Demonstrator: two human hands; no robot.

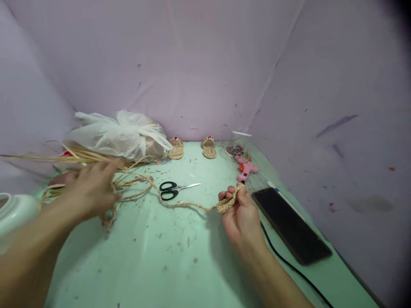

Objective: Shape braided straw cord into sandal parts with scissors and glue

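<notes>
Pinching a compact, tan bundle of braided plant fibre (227, 204) between thumb and fingers, the right hand (240, 218) holds it just above the pale green worktop (154, 261), probably so tightly gathered turns cannot spring apart. From the bundle a long, tan braided cord (189, 204) runs leftward to a loose tangle; its slack likely spares the held piece any tug. The left hand (91, 188) is over that tangle, fingers extended but blurred, so I cannot tell whether it grips any cord.

Small, black-handled metal scissors (169, 191) lie between the hands, blades pointing right, a spot presumably chosen for easy reach. Two small, tan woven sandals (176, 150) with red-and-white trim stand apart near the lilac wall (199, 85), seemingly set back to leave working room. A pink glue gun (247, 169) rests beyond the right hand, and a black, rectangular phone (290, 224) lies along the right side, perhaps to stay clear of the fibre. Long, straw-coloured strips (86, 156) lie before a knotted, white plastic bag (122, 132) at the left.
</notes>
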